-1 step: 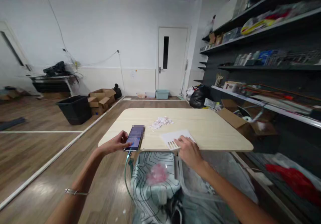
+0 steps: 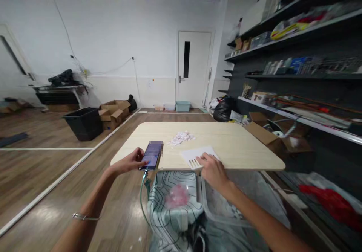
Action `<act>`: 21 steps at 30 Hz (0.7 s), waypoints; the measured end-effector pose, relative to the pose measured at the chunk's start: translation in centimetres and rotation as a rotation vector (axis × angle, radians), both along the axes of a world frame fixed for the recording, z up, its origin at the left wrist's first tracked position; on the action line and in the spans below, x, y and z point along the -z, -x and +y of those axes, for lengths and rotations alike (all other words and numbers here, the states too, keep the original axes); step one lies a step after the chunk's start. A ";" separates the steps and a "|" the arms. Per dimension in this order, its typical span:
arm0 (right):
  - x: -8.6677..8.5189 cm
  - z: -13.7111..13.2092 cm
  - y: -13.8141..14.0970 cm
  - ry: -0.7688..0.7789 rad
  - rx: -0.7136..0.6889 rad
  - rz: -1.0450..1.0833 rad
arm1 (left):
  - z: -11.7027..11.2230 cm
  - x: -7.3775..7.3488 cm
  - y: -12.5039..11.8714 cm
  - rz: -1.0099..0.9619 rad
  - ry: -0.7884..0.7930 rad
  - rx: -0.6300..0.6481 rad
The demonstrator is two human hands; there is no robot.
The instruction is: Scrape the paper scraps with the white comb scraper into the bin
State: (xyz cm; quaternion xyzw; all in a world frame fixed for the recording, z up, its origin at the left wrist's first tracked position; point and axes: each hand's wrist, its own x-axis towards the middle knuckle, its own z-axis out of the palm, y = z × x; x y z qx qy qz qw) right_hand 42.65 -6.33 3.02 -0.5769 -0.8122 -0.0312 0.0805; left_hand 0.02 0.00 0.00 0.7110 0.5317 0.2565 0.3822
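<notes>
A smartphone [image 2: 152, 155] with a lit screen lies at the near left edge of the table [image 2: 237, 142], a green cable plugged into its lower end. My left hand [image 2: 132, 160] is at its left side, fingers curled by the edge and thumb on the lower screen. Right of the phone is a white card [image 2: 198, 153] with a row of small dark and gold strips near its front edge. My right hand [image 2: 212, 169] rests over the card's right part, fingers stretched out, index fingertip beside the strips. Beyond both sits a loose heap of small pale paper pieces [image 2: 181, 138].
Below the table's near edge are a patterned cloth [image 2: 164, 199] with a pink, blurred bundle [image 2: 177, 196] on it and a clear plastic bin [image 2: 223, 210]. A black bin [image 2: 85, 124] and cardboard boxes [image 2: 114, 113] stand on the left floor. Loaded shelves [image 2: 299, 75] line the right wall.
</notes>
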 end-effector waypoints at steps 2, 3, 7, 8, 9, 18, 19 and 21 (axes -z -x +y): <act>-0.1 0.1 0.0 -0.002 -0.007 -0.003 | 0.0 0.0 0.0 -0.001 -0.005 0.001; -0.3 0.2 -0.1 -0.002 -0.014 -0.006 | 0.0 0.0 -0.1 -0.003 -0.007 0.002; -0.9 0.2 -0.7 0.016 -0.052 -0.028 | 0.0 0.3 -0.2 -0.016 -0.009 0.004; -1.1 0.2 -0.8 0.019 -0.062 -0.035 | 0.1 0.4 -0.3 -0.020 -0.009 0.003; -1.3 0.2 -0.9 0.021 -0.072 -0.041 | 0.1 0.4 -0.3 -0.023 -0.010 0.002; -3.2 0.8 -1.5 0.030 -0.151 -0.099 | -0.2 0.4 -0.4 -0.044 -0.018 -0.012; -3.4 1.0 -1.7 0.033 -0.162 -0.103 | -0.3 0.4 -0.4 -0.045 -0.019 -0.015; -3.7 1.3 -2.1 0.044 -0.181 -0.108 | -0.5 0.7 -0.2 -0.047 -0.023 -0.025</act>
